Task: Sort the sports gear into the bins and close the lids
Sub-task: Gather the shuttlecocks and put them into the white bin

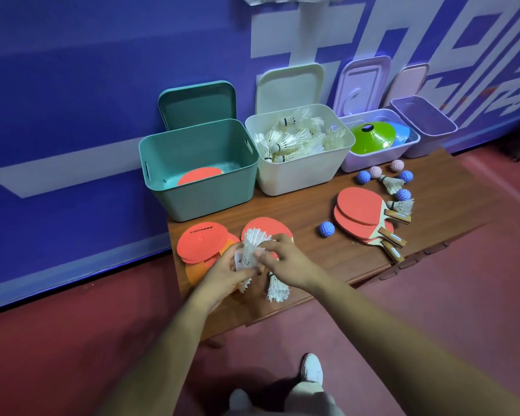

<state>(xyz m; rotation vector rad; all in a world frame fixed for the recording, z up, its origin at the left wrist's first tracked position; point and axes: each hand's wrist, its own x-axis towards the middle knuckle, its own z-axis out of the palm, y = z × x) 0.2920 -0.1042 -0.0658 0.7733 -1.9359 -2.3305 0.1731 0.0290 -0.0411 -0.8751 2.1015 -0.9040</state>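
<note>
Four open bins in a row at the back of the wooden bench (306,211): teal bin (204,199), white bin (297,178), shallow lilac bin (367,163), purple bin (427,136). Four lids (197,105) stood against the blue wall, one behind each bin. One red disc (200,177) flat on the teal bin's floor. A heap of shuttlecocks (291,139) in the white bin, too many to count. Two cones in the lilac bin: one green cone (373,139), one blue cone (402,135).

Six spiky balls loose on the bench: four blue balls (326,229), two pink balls (375,172). Two loose shuttlecocks (391,184) among the balls at the right end. Just beside them a stack of red paddles (360,211), at least three handles showing, exact count unclear. One more red paddle (270,228) under the hands. At the left end a pile of red and orange discs (201,241), number unclear.

Left hand (222,273) with fingers curled around a bunch of shuttlecocks (251,246), held just above the near part of the bench. Right hand (285,259) at the same bunch, fingertips pinching the feathers. One single shuttlecock (277,289) lying on the bench below the right wrist, another partly hidden under the left hand.
</note>
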